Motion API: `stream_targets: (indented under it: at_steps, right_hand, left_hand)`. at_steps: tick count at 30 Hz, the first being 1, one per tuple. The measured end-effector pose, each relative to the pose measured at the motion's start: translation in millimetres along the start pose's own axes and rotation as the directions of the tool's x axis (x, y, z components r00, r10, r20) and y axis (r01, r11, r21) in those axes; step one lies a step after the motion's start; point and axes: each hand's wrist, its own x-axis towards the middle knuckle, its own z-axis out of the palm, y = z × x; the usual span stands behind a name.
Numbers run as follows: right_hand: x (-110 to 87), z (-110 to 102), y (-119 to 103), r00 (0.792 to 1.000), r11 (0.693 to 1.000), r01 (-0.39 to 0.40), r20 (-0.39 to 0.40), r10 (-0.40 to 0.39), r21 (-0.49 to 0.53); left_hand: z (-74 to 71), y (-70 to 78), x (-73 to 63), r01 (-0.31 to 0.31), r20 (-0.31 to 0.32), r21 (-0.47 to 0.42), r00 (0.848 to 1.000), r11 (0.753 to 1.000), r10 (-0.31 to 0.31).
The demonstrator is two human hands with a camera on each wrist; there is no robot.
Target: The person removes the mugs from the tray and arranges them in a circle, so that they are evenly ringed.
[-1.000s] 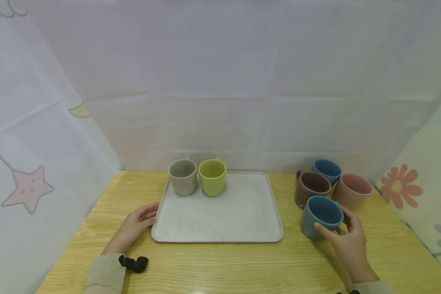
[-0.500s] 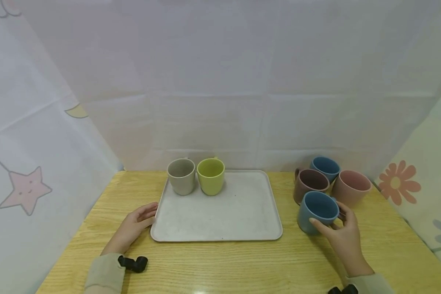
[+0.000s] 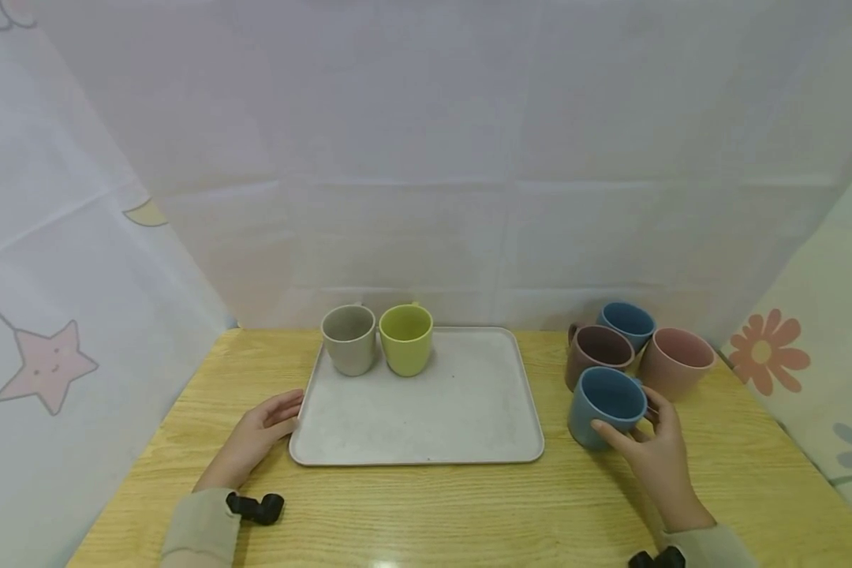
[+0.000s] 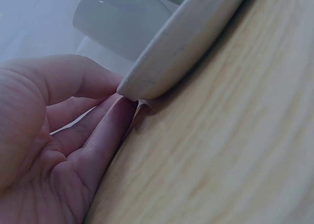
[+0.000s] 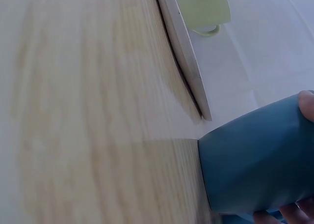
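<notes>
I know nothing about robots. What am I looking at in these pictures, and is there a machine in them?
There is no robot arm here, just a person's two bare hands. The wide picture comes from a camera worn on the head, looking forward and down. The two close-ups come from wrist cameras, each watching its own hand.

On the wooden table lies a pale tray, with a grey mug and a lime-green mug near its far left corner. To the tray's right are a brown mug, a pink mug and two blue ones. The right hand holds the nearer blue mug; the left hand touches the tray's edge.
</notes>
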Motion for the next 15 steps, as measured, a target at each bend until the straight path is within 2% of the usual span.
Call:
stream_targets:
  at_steps: [9, 15]
  right_hand:
    - [2.3, 2.5, -2.3, 0.997, 0.998, 0.057, 0.062, -0.055, -0.018]
    - [1.3, -0.1, -5.7, 0.995, 0.997, 0.061, 0.078, -0.057, -0.054]
  left_hand:
    - [-0.8, -0.5, 0.6, 0.011, 0.002, -0.003, 1.0, 1.0, -0.011]
    - [0.0, -2.1, 1.1, 0.009, -0.002, 0.011, 1.0, 1.0, -0.009]
